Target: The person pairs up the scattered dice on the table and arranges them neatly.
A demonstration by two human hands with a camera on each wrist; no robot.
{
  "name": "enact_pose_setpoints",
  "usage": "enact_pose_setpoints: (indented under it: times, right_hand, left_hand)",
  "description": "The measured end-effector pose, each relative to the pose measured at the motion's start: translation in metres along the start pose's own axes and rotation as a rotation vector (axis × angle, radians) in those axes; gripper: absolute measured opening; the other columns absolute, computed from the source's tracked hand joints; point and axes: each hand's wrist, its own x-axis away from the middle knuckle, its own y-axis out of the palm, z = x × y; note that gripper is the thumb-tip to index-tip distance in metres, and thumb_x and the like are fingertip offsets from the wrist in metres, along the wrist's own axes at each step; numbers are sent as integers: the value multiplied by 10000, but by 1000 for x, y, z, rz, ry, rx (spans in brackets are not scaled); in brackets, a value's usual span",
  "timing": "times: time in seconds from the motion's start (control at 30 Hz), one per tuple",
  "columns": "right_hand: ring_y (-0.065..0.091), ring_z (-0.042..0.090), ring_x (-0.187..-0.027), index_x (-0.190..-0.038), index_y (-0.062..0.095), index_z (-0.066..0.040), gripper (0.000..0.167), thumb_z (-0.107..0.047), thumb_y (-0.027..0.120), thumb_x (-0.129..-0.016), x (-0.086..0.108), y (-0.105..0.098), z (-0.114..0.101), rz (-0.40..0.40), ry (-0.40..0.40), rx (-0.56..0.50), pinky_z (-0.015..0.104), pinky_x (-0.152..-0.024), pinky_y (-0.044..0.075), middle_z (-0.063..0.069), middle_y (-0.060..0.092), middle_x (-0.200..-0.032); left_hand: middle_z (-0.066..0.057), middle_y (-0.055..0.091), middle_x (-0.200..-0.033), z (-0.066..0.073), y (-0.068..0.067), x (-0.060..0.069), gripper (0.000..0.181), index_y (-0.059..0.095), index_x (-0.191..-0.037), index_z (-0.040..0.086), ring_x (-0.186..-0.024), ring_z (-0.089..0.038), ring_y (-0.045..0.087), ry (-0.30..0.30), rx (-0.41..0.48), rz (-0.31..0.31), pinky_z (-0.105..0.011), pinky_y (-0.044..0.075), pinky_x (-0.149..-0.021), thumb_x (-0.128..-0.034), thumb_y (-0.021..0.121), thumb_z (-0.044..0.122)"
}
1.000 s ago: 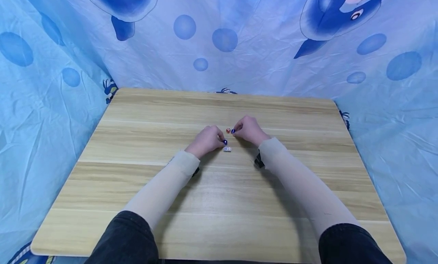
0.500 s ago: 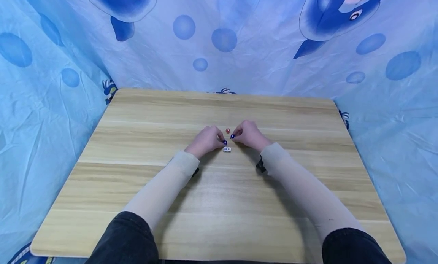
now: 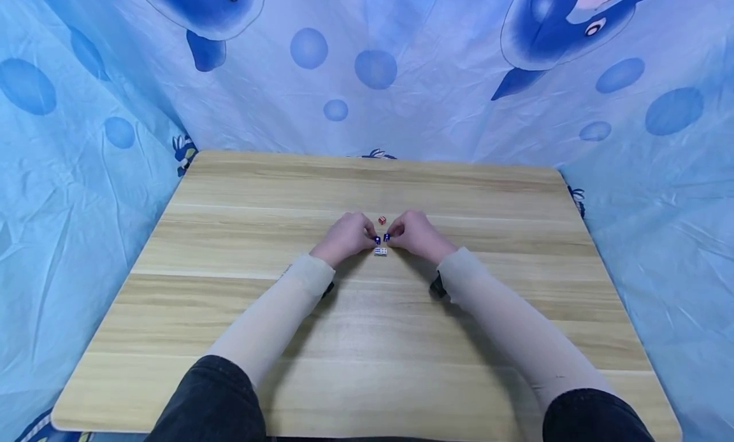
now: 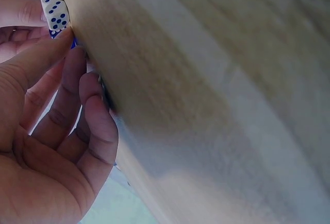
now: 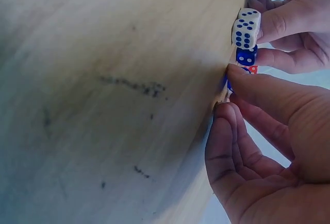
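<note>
Table (image 3: pixel 367 378): left grip (image 3: pixel 348 235) pinches blue die (image 3: pixel 377 240) at tip; right grip (image 3: pixel 418 234), second die (image 3: pixel 387 237) likewise.

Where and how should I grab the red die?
Pinch the red die by two opposite side faces, probably from its far side: it's a small cube, with two blue dice on its near side and the left hand and right hand close by.

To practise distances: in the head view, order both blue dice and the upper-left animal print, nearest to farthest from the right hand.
1. Right blue die, pinched by right hand.
2. Left blue die, just left.
3. Animal print, upper left.
</note>
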Motion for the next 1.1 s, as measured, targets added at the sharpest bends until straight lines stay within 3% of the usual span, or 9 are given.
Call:
enact_pose_setpoints:
  times: [1.1]
  right_hand:
    - [673, 139, -793, -958, 805, -75, 110, -91, 840, -856, -3, 4, 1, -20, -96, 41, 312, -776, 538, -28, 730, -827]
  left_hand:
    - [27, 738, -909, 0, -1, -2, 102, 811, -910, 144, -921, -190, 646, -8, 20, -18, -372, 484, -904, -847, 856, 209]
